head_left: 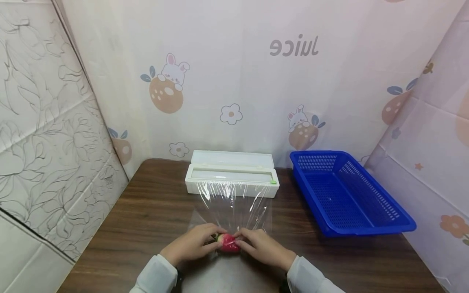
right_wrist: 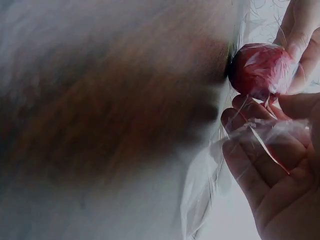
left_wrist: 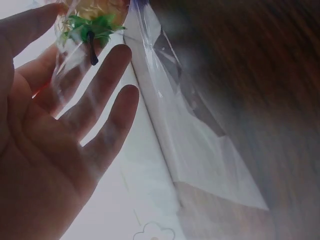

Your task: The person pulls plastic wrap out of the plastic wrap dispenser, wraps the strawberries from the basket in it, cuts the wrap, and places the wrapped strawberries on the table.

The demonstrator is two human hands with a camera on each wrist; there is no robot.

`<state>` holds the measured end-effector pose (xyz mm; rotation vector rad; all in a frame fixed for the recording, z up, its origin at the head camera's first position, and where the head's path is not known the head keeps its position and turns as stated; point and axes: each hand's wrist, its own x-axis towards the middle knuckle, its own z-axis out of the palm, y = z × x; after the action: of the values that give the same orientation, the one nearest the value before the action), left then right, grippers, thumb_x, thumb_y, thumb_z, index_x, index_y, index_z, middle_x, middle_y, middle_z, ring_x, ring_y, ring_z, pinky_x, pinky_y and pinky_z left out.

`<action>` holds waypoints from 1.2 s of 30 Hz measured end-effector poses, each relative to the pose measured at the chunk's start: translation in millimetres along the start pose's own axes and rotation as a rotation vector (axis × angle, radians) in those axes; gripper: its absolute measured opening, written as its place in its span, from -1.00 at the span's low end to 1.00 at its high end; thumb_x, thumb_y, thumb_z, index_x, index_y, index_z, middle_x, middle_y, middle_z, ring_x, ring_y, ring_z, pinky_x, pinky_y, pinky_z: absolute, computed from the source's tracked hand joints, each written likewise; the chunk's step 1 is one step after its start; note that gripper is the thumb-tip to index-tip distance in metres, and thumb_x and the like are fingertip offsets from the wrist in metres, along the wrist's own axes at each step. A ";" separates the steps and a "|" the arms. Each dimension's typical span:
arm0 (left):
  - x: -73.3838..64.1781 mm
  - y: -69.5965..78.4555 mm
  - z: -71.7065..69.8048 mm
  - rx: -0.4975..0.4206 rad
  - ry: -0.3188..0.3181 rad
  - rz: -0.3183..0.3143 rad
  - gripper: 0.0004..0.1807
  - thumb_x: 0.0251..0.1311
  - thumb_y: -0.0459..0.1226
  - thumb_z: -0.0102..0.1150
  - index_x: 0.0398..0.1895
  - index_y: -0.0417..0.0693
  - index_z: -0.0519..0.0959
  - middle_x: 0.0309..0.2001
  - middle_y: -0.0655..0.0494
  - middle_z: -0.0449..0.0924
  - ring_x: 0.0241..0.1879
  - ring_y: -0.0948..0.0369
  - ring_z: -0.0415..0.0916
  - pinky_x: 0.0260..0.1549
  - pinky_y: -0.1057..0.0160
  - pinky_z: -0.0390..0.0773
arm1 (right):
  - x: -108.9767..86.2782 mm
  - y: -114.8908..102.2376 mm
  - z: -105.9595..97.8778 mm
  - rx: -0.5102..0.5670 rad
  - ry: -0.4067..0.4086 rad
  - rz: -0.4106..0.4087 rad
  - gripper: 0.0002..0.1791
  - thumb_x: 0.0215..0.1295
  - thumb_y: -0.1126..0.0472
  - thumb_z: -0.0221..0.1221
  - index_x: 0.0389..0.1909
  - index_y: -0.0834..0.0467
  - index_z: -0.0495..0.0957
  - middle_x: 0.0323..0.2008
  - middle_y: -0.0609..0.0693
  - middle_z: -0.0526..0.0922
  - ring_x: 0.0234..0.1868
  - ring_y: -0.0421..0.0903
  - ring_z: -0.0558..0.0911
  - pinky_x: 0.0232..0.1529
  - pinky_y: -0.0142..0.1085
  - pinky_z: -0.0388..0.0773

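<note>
At the near side of the counter [head_left: 146, 203], midway between both hands: strawberry [head_left: 229, 243], lying sideways, film [head_left: 234, 207] over it. Film runs down from the white box [head_left: 231, 189] at the back, creased and shiny, so probably under some pull and not cut loose. Box sits square ahead, lid [head_left: 232, 158] tipped back, likely so film feeds straight toward the person. Blue basket [head_left: 370, 231] is off to the right, presumably to leave working room.

Left hand [head_left: 196, 244]: thumb and forefinger clamped on the leafy end; other fingers fairly straight, slightly apart. Right hand [head_left: 264, 246]: thumb and forefinger pinching the opposite end through film, rest loosely bent. Two-ended hold probably keeps the wrap snug. Forearms angle in from both sides, wrists low, palms facing inward.
</note>
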<state>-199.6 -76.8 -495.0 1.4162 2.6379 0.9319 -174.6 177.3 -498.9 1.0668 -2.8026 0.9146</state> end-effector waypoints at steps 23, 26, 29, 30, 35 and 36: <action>13.2 -11.0 2.9 -0.064 -0.094 -0.091 -0.60 0.39 -0.01 -0.18 0.16 0.11 0.46 0.06 0.19 0.54 0.06 0.26 0.38 0.06 0.00 0.47 | -0.5 3.3 -12.0 0.020 0.123 0.094 -0.81 0.29 0.13 0.12 -0.13 0.07 0.57 -0.33 -0.17 0.68 -0.39 -0.35 0.54 -0.36 -0.32 0.60; 14.4 -11.4 2.0 -0.071 -0.097 -0.093 -0.60 0.39 -0.02 -0.17 0.17 0.08 0.45 0.05 0.16 0.54 0.06 0.26 0.39 0.06 0.00 0.47 | -0.4 3.6 -16.3 0.031 0.178 0.062 -0.82 0.25 0.20 0.16 -0.14 0.12 0.57 -0.33 -0.12 0.68 -0.35 -0.33 0.56 -0.34 -0.28 0.63; 15.3 -12.6 1.7 -0.075 -0.101 -0.095 -0.60 0.39 -0.03 -0.16 0.17 0.06 0.45 0.05 0.15 0.54 0.05 0.26 0.39 0.07 0.02 0.47 | -0.2 2.3 -20.2 -0.058 0.285 -0.017 -0.81 0.19 0.26 0.17 -0.17 0.11 0.58 -0.27 -0.10 0.66 -0.24 -0.29 0.55 -0.24 -0.22 0.62; 15.6 -13.1 1.8 -0.073 -0.101 -0.094 -0.60 0.39 -0.04 -0.16 0.17 0.05 0.46 0.05 0.14 0.54 0.05 0.27 0.39 0.06 0.02 0.48 | 0.1 1.1 -21.4 -0.091 0.318 -0.053 -0.81 0.16 0.28 0.18 -0.17 0.10 0.58 -0.25 -0.10 0.66 -0.20 -0.28 0.54 -0.21 -0.20 0.61; 16.9 -15.5 1.0 -0.071 -0.102 -0.100 -0.60 0.40 -0.03 -0.17 0.16 0.05 0.46 0.04 0.14 0.55 0.05 0.27 0.40 0.06 0.03 0.48 | 3.0 -8.6 -23.4 -0.199 0.358 -0.306 -0.76 0.08 0.31 0.22 -0.19 0.06 0.60 -0.23 -0.13 0.63 -0.11 -0.23 0.50 -0.11 -0.24 0.56; 17.1 -15.9 0.7 -0.070 -0.103 -0.103 -0.60 0.40 -0.03 -0.17 0.16 0.05 0.46 0.05 0.14 0.55 0.06 0.26 0.40 0.07 0.03 0.47 | 3.5 -10.4 -22.5 -0.213 0.341 -0.345 -0.76 0.08 0.30 0.23 -0.19 0.05 0.60 -0.23 -0.14 0.63 -0.11 -0.24 0.50 -0.10 -0.27 0.56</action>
<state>-221.6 -70.0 -499.0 1.2652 2.5501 0.9051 -175.2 180.8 -474.1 1.1807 -2.2858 0.6688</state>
